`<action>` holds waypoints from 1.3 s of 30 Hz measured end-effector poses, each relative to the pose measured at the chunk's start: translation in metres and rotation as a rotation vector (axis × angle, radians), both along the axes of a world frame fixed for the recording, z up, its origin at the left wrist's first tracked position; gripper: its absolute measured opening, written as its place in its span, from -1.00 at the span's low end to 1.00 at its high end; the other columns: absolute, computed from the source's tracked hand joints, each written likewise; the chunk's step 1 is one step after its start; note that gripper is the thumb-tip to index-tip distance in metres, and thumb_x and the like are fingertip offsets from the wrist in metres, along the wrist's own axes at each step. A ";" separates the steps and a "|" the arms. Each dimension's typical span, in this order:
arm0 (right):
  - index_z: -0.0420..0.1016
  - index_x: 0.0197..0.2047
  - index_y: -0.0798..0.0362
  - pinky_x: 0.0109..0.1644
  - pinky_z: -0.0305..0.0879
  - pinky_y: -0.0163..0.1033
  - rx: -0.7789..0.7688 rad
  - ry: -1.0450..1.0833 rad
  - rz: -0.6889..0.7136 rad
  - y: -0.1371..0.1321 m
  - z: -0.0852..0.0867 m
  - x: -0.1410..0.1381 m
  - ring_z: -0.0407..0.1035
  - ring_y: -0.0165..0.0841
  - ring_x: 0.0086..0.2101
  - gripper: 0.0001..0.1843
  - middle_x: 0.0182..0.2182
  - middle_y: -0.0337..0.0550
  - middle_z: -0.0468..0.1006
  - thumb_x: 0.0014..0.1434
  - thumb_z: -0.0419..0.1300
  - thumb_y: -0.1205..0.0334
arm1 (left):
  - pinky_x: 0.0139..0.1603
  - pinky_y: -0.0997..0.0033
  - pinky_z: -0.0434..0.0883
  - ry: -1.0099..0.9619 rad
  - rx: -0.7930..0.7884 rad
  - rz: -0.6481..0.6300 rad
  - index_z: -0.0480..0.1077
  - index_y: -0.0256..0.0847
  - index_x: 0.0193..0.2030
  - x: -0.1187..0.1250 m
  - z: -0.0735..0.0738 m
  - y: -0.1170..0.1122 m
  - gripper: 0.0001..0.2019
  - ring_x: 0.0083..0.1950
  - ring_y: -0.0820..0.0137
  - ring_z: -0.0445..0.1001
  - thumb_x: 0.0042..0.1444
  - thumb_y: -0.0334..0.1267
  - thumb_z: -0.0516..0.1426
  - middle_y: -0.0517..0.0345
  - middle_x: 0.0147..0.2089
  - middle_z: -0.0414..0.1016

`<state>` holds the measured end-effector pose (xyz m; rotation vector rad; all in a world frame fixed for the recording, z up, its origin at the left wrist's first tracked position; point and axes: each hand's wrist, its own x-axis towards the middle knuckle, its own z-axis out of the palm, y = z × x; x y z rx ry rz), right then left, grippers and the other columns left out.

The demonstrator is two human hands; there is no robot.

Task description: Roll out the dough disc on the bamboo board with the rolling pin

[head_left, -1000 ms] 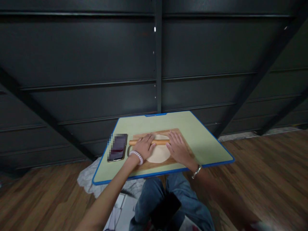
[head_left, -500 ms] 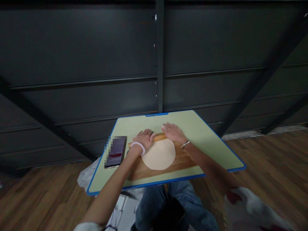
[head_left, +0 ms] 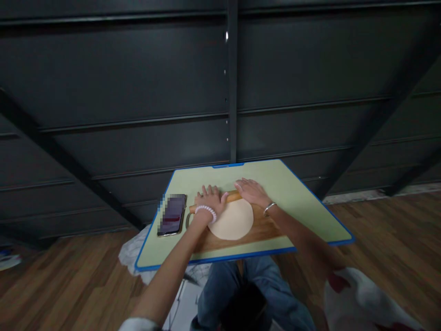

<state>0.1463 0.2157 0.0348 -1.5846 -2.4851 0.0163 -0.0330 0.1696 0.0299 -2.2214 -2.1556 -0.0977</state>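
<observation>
A wooden rolling pin (head_left: 231,196) lies across the far edge of a round, flat sheet of pale dough (head_left: 232,222). My left hand (head_left: 211,200) rests palm down over the pin's left part, fingers spread and pointing away from me. Over its right end lies my right hand (head_left: 253,191), flat, with the fingers stretched out. Neither hand wraps round the pin. Under the dough is a brown wooden board (head_left: 265,227), partly covered by my hands and forearms.
The board sits on a small pale-green table (head_left: 299,202) with a blue rim. A phone (head_left: 172,214) lies at its left side. Behind the table rises a dark panelled wall (head_left: 155,69). White plastic (head_left: 132,250) hangs or lies below the left edge.
The head view has shifted slightly, so the table appears a little farther right. My left fingers are spread wider. Both hands stay on the rolling pin.
</observation>
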 end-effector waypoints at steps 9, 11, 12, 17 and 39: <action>0.39 0.11 0.17 0.24 0.00 -0.06 0.184 0.012 0.096 -0.049 -0.012 0.025 0.25 -0.23 0.13 -0.54 0.10 0.05 0.43 0.37 -0.19 0.18 | 0.09 -0.02 0.25 0.147 0.143 0.043 0.12 -0.62 0.27 0.027 -0.001 -0.061 -0.29 0.19 -0.15 0.27 0.27 0.06 -0.19 -0.50 0.27 0.16; 0.31 0.20 0.19 0.28 -0.04 -0.06 0.189 0.078 0.130 -0.059 -0.016 0.032 0.17 -0.24 0.18 -0.53 0.17 0.04 0.36 0.36 -0.16 0.17 | 0.11 -0.02 0.23 0.172 0.172 0.028 0.08 -0.65 0.28 0.031 -0.003 -0.077 -0.28 0.21 -0.15 0.24 0.26 0.05 -0.15 -0.52 0.28 0.14; 0.27 0.22 0.16 0.29 -0.06 -0.06 0.183 0.114 0.147 -0.065 -0.018 0.036 0.13 -0.25 0.21 -0.53 0.19 0.02 0.32 0.35 -0.14 0.16 | 0.12 -0.02 0.22 0.177 0.189 0.015 0.06 -0.65 0.29 0.033 -0.004 -0.085 -0.28 0.21 -0.14 0.24 0.26 0.05 -0.13 -0.51 0.28 0.14; 0.23 0.25 0.06 0.32 -0.09 0.04 0.127 0.227 0.168 -0.089 -0.022 0.046 0.08 -0.28 0.23 -0.52 0.22 -0.06 0.30 0.35 -0.14 0.11 | 0.18 -0.05 0.17 0.155 0.261 -0.055 0.08 -0.57 0.30 0.042 -0.007 -0.126 -0.32 0.21 -0.07 0.24 0.21 -0.02 0.00 -0.41 0.24 0.24; 0.27 0.21 0.23 0.31 -0.12 -0.10 0.095 0.060 0.723 -0.082 0.004 -0.065 0.09 -0.31 0.23 -0.52 0.21 0.04 0.30 0.28 -0.08 0.26 | -0.22 0.27 0.23 0.016 0.446 0.012 0.33 -0.25 -0.30 0.002 -0.016 -0.147 -0.81 -0.21 0.24 0.35 0.24 -0.34 -0.08 0.03 -0.29 0.38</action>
